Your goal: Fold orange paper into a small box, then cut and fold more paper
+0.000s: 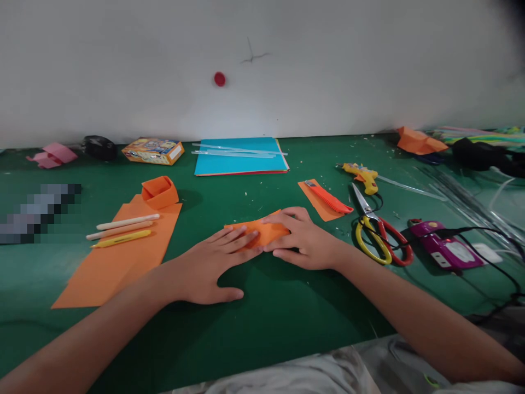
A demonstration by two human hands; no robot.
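Note:
A folded piece of orange paper [268, 232] lies on the green tabletop in front of me, partly covered by my hands. My left hand [209, 265] rests flat with its fingers stretched over the paper's left part, thumb apart on the table. From the right, my right hand [305, 241] grips the paper with bent fingers, one reaching across its top and others at the near edge. Their fingertips almost meet at the near edge. To the left, a folded orange paper box shape [159, 191] stands on larger orange sheets [118, 273].
Left are a yellow pen [123, 239] and pale sticks [127, 221]. Behind lie blue sheets [238, 163] and a small carton [153, 150]. Right are a box cutter [328, 198], scissors [369, 219], a yellow glue gun [361, 174] and a corded purple power strip [445, 246].

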